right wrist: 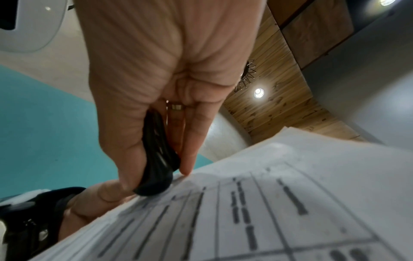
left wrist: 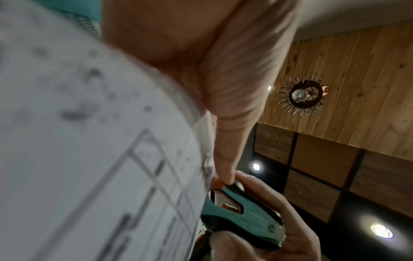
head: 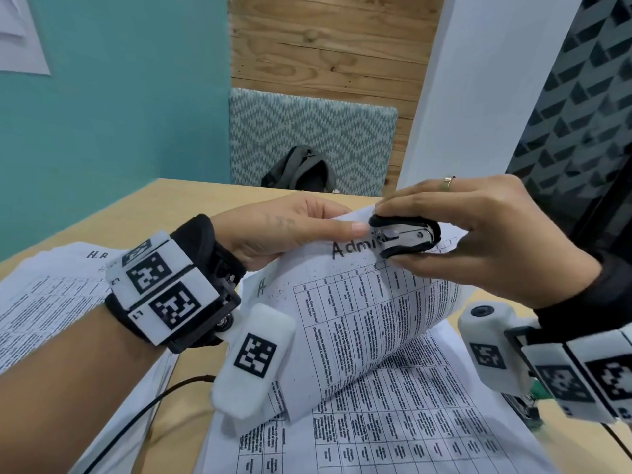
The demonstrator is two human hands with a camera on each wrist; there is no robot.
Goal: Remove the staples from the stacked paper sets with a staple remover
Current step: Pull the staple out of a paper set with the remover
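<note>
A stapled paper set [head: 369, 302] printed with tables and the handwritten word "Admi" is lifted off the table and curled upward. My left hand [head: 290, 230] pinches its top edge, thumb on the front. My right hand [head: 478, 234] squeezes a black staple remover [head: 405, 236] with metal claws against the sheet's top, right beside my left thumb. In the left wrist view the staple remover [left wrist: 243, 219] sits at the paper's edge [left wrist: 111, 159]. The right wrist view shows the staple remover [right wrist: 158, 159] pressed onto the paper set [right wrist: 268, 203]. The staple itself is hidden.
More printed sheets [head: 393, 422] lie flat under the raised set, and another pile [head: 44, 302] lies to the left on the wooden table [head: 184, 193]. A black cable [head: 143, 405] runs across the table. A dark backpack [head: 301, 172] rests on the bench behind.
</note>
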